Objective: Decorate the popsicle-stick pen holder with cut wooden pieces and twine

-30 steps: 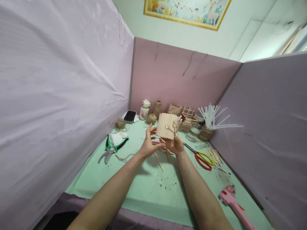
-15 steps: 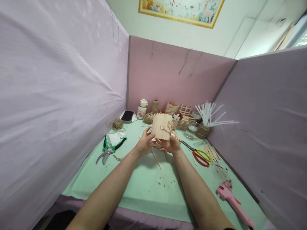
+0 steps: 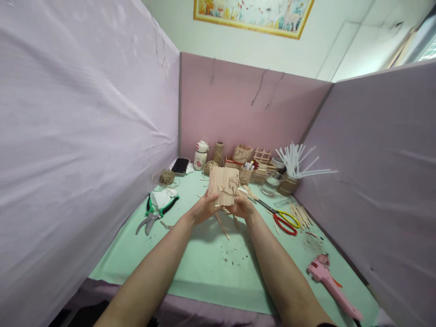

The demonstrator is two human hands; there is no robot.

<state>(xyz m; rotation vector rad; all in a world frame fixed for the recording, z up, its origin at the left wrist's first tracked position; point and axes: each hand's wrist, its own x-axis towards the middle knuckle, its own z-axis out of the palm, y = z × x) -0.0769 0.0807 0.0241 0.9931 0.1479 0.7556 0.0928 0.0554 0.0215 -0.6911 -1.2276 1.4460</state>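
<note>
A small box of pale wooden sticks, with curled wood pieces on its right side, is held up over the middle of the table. My left hand grips its lower left side, thumb across the front. My right hand holds its lower right side from below. The fingers behind the box are hidden. Loose sticks lie on the green cloth beneath. Scissors with red and yellow handles rest to the right of my right hand.
Green-handled pruning shears lie left, a pink glue gun front right. Along the back stand a bottle, twine, a pen cup, a glass bowl and white glue sticks. Partition walls enclose the table.
Both hands have shifted the box slightly left and down. My left fingers, spread beside it before, now close round its edge.
</note>
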